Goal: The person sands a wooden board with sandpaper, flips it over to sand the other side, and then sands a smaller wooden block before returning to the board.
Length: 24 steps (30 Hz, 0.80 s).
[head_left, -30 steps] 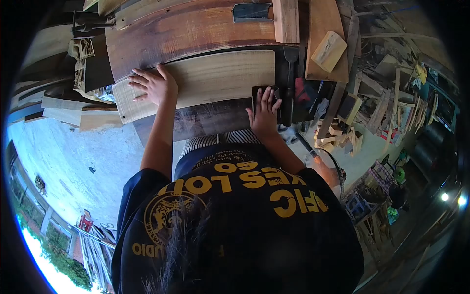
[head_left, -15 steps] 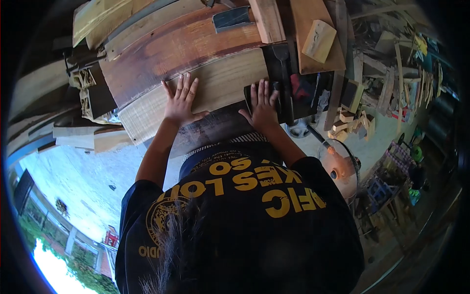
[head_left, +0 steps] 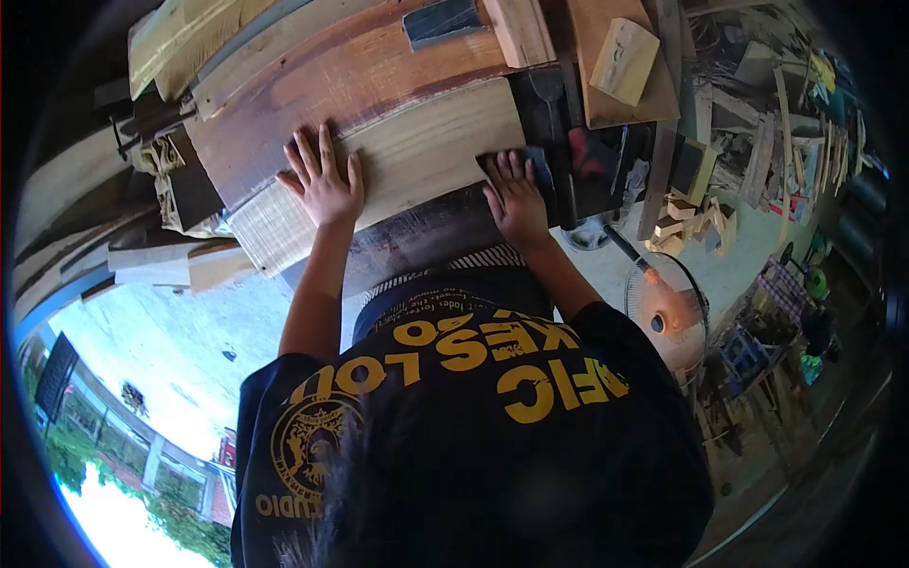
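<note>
A long pale wooden board lies across the work surface in front of me. My left hand rests palm down on its left half, fingers spread and thumb out to the right. At the board's near right corner, my right hand lies over a thin dark sheet that looks like sandpaper. The fingers of that hand point away from me, stretched out on the sheet, whose edges show on both sides of them. The palm hides the rest of it.
Behind the board is a reddish-brown plank with a dark block on it. A dark flat-ended tool lies to the right, near a wood block. An orange fan stands by my right side, near scattered offcuts.
My left hand has slid left along the board and its fingers have turned. My right hand stays at the right corner with the dark sheet under it. The view has shifted slightly.
</note>
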Available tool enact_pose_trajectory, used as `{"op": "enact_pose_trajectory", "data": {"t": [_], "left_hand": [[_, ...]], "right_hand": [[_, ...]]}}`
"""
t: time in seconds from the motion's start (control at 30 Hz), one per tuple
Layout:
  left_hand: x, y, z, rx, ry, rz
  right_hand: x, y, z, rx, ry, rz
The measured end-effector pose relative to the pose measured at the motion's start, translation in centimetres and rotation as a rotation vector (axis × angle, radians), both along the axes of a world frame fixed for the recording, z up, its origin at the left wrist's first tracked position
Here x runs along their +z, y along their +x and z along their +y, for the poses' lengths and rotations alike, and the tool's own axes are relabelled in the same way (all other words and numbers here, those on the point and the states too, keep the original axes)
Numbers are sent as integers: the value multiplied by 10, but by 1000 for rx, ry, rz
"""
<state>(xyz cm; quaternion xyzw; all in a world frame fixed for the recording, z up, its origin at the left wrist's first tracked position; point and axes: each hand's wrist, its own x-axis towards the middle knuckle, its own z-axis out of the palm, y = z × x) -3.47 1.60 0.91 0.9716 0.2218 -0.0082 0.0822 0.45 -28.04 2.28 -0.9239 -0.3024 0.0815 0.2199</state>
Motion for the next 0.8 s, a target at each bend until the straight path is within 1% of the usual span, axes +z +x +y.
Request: {"op": "enact_pose_trajectory", "data": {"t": [0.07, 0.1, 0.17, 0.2, 0.27, 0.3, 0.37, 0.43, 0.57, 0.63, 0.73, 0.8], "left_hand": [[0, 0, 0, 7, -4, 6], [0, 1, 0, -2, -3, -2], [0, 1, 0, 11, 3, 2], [1, 1, 2, 2, 6, 5], [2, 1, 1, -4, 13, 21], [3, 0, 1, -9, 13, 22], [1, 1, 0, 17, 0, 15], [0, 3, 0, 15, 11, 19], [-1, 1, 1, -10, 24, 8], [0, 1, 0, -10, 22, 2], [1, 1, 0, -13, 20, 23], [0, 1, 0, -9, 40, 29]], "right_hand": [[-7, 30, 27, -15, -89, -133], [-5, 52, 43, -41, -25, -131], [-13, 81, 64, -42, -38, -250], [-13, 75, 62, -38, -33, -242], [-11, 56, 43, -121, 114, -118], [-8, 38, 31, -126, 114, -117], [-4, 8, 9, -101, 16, -70], [-3, 19, 16, -76, -4, -65], [-10, 85, 59, -94, 53, -158], [-12, 73, 48, -90, 61, -161], [-1, 25, 15, -83, 61, -47], [-7, 34, 20, -66, 55, -91]]}}
